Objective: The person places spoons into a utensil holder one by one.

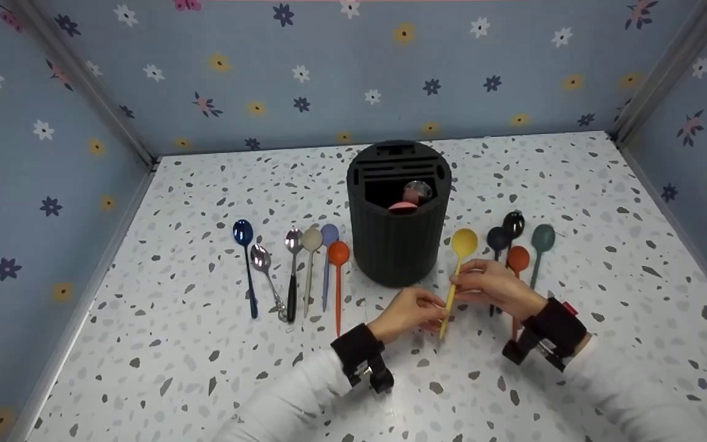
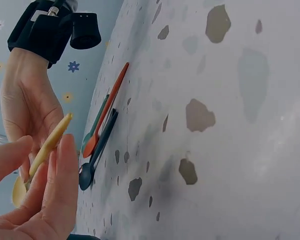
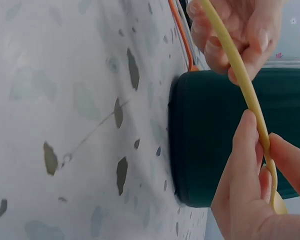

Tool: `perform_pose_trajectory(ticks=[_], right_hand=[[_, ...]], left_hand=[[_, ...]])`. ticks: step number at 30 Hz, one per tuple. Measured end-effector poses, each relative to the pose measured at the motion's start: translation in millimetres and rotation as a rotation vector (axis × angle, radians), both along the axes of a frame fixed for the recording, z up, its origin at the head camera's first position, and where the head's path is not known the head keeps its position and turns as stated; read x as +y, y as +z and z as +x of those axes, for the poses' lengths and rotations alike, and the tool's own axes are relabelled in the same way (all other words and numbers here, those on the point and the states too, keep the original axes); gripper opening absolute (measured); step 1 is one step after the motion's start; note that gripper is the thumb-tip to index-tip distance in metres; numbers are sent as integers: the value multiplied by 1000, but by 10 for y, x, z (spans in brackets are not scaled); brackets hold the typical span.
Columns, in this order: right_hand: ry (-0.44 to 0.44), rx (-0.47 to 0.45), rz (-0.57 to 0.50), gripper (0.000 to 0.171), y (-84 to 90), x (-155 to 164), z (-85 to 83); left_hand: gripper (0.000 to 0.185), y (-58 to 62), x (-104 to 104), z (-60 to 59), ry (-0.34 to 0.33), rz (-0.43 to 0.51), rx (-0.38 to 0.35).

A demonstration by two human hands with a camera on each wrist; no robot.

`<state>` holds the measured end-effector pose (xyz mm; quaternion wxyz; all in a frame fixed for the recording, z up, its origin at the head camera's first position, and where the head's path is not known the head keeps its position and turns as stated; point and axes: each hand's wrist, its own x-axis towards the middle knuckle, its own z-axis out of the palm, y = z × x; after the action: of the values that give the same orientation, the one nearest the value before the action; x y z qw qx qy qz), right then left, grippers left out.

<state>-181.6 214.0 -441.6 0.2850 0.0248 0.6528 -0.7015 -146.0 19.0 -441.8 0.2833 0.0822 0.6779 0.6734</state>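
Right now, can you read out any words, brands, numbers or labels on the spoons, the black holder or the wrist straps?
There are none to read: the yellow spoon, the black holder and the other spoons show no lettering.
A small red tag on the right wrist strap is too small to tell whether it bears text.

So the yellow spoon (image 1: 456, 270) is a slim one-piece thing, looks like matte plastic or silicone, with a round bowl and a long thin handle. It sits just right of the black ribbed holder (image 1: 397, 245), bowl end pointing away towards the back wall, handle end nearest the person. The left hand (image 1: 407, 313) pinches it low on the handle, the right hand (image 1: 493, 285) pinches it about midway. It's probably lifted off the table, hard to be sure.
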Motion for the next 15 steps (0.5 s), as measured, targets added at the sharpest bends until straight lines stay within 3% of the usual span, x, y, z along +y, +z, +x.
perform_pose_trajectory(ticks=[2,8,15], right_hand=[[6,20,3,30,30,-11,21],[26,78,8,24,145,-35,60],[62,146,11,18,360,-29,86]], left_hand=[[19,20,8,13,18,10,-1],[18,-68,36,-28,52,26,9],[18,94,14,-26,52,10,52]])
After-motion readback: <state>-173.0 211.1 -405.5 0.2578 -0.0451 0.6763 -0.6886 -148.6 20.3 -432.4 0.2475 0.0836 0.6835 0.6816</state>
